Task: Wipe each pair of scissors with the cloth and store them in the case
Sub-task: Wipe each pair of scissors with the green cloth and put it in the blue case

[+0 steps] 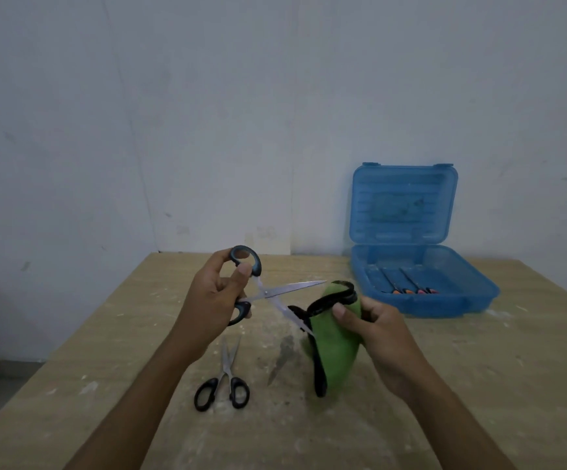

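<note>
My left hand (212,293) grips the dark handles of a large pair of scissors (268,293), held above the table with its blades spread apart. My right hand (372,329) holds a green cloth with black trim (334,347), and the lower blade tip touches the cloth's left edge. A smaller pair of black-handled scissors (224,381) lies flat on the table near me, blades nearly together and pointing away. The blue plastic case (421,300) stands open at the back right, its lid upright.
Several thin tools with orange and pink handles (411,286) lie inside the case. The wooden table (512,385) is dusty, with a dark stain in front of the cloth. A pale wall rises right behind the table's far edge; the floor drops away at left.
</note>
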